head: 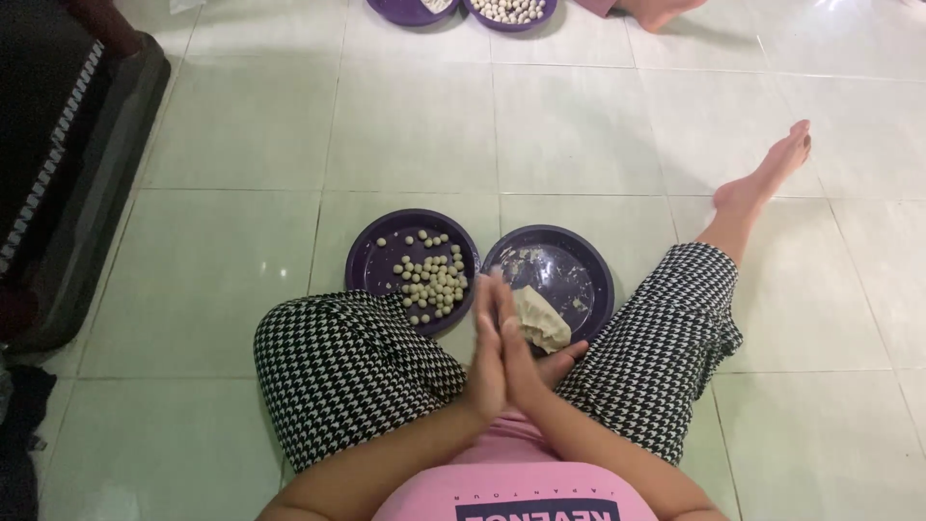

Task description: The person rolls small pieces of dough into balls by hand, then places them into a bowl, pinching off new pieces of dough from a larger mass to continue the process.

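Both palms, left hand (485, 352) and right hand (518, 357), were pressed flat together; dough lump (542, 318) lay just right, nearer the right hand

Home floor setting: pale green tiled floor (241, 125), purple plates (381, 260) of dough balls (434, 282), dark furniture edge (87, 174).

Floor tiles (579, 125): pale green, glossy, with thin grey joints. Two plates before the knees, left plate (371, 260) and right plate (588, 265): deep purple, the right one smeared white. Dough balls (432, 280) on the left plate: off-white. Dough lump (542, 320) at 6 o'clock on the right plate: cream. Trousers (347, 362): black-and-white houndstooth. Shirt (511, 473): pink with a dark navy panel. Further plates (477, 12) at 12 o'clock: purple. Furniture (58, 174) at 9 o'clock: black.
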